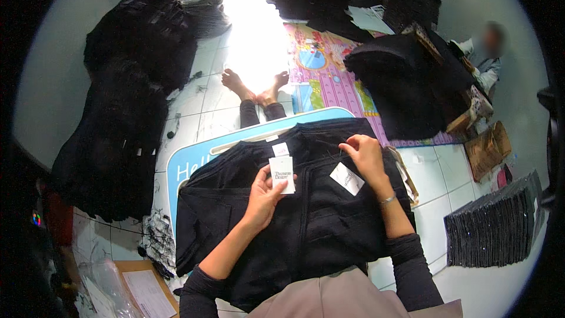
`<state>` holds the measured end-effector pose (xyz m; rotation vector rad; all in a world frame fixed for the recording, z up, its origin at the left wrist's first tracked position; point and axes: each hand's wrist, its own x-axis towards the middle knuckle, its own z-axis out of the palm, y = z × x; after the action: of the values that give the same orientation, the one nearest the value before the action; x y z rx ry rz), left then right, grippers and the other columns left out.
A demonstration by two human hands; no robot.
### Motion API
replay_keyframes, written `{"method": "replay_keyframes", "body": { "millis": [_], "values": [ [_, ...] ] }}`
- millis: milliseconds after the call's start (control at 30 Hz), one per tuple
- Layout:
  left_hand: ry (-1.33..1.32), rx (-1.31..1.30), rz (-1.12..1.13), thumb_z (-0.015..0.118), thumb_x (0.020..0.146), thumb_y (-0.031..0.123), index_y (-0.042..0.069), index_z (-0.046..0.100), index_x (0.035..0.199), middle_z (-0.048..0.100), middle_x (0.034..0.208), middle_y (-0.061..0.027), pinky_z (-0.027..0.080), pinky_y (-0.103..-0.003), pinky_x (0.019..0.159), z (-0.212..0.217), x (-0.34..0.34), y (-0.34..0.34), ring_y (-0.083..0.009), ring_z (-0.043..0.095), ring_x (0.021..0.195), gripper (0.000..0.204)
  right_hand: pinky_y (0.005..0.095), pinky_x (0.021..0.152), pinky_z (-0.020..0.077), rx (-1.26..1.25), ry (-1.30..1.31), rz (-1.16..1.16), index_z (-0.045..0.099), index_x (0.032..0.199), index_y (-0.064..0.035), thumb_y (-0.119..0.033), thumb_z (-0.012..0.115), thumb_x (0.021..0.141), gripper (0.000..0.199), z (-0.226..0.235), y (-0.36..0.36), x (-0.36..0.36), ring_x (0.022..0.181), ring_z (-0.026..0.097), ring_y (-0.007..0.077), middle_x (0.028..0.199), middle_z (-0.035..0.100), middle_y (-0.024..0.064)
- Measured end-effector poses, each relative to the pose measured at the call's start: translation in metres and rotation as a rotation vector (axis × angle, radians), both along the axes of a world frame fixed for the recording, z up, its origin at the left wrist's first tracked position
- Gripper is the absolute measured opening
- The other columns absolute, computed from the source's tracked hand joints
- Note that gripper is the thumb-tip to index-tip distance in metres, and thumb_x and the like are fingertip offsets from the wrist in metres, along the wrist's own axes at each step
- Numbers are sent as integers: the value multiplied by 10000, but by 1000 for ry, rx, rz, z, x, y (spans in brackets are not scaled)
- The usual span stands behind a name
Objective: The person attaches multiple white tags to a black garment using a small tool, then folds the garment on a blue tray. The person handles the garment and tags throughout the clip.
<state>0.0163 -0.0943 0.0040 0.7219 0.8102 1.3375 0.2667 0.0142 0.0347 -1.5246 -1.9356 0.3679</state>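
Observation:
A black garment lies spread over a light blue low table in front of me, its neck side turned away. In my left hand is a small stack of white hang tags, gripped between thumb and fingers above the garment. A white neck label shows just beyond them. At the right, my right hand has its fingertips pinched together on a thin dark string. Below those fingers, another white hang tag rests tilted against the black cloth.
Black garments form a large heap at the left. More black cloth lies on a colourful mat, beside a person. A neat black stack and brown paper bag stand right. Bare feet extend beyond the table.

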Motion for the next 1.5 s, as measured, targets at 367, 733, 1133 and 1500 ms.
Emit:
{"method": "replay_keyframes", "body": {
  "millis": [367, 733, 1133, 1500],
  "values": [
    [237, 89, 34, 593, 901, -6, -10, 380, 1310, 634, 1127, -191, 540, -343, 899, -3, 6, 0, -247, 638, 1071, 461, 329, 582, 491, -39, 123, -20, 621, 800, 20, -108, 689, 804, 145, 39, -3, 0, 659, 676, 238, 699, 659, 161],
    [460, 206, 185, 619, 890, 2, -21, 425, 1317, 660, 1088, -180, 550, -317, 859, -5, 6, 1, -218, 658, 1014, 469, 393, 743, 513, 331, 224, 475, 610, 942, 13, 14, 621, 830, 113, 14, -40, -102, 878, 630, 345, 1021, 639, 170],
    [604, 143, 306, 624, 870, -38, 18, 388, 1380, 672, 1057, -175, 545, -293, 812, -1, 7, -1, -157, 650, 952, 565, 408, 847, 526, 293, 181, 411, 582, 950, 52, 17, 602, 850, 108, -2, -68, -115, 1013, 622, 383, 1069, 630, 231],
    [506, 450, -383, 656, 900, 150, -51, 682, 885, 583, 1237, -135, 477, -325, 919, 15, 8, -9, -172, 562, 1142, 203, 290, 617, 472, 225, 508, 124, 654, 907, -29, -46, 656, 853, 57, 40, -38, -81, 695, 613, 187, 789, 622, 92]
  ]
}}
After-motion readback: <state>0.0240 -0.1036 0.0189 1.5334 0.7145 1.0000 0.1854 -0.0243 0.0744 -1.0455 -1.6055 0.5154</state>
